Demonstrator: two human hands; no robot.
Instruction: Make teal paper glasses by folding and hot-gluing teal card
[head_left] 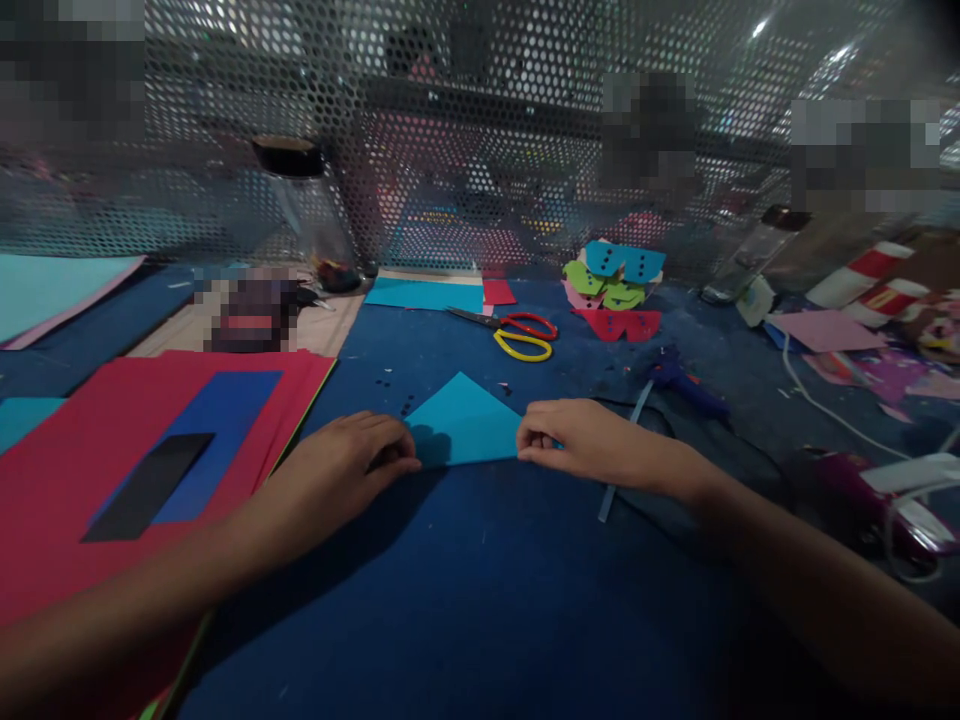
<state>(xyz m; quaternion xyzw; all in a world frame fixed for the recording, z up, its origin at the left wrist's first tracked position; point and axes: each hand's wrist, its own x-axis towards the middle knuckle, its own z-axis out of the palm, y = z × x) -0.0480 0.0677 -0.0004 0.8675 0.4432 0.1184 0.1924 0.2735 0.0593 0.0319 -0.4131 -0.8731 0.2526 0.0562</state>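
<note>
A light blue paper triangle (pixel 465 420) lies flat on the dark blue table cover (pixel 480 580), its point facing away from me. My left hand (pixel 352 465) is curled, fingertips pressing the triangle's left corner. My right hand (pixel 577 440) pinches the right corner between thumb and fingers. Both forearms reach in from the bottom corners.
A stack of red paper (pixel 90 440) with blue and black sheets on it lies left. Red-and-yellow scissors (pixel 521 335) lie beyond the triangle, with coloured paper cutouts (pixel 615 290) near them. A blue glue gun (pixel 679 380) and a purple tool (pixel 885 495) with cables lie right. A perforated metal screen (pixel 480 130) closes the back.
</note>
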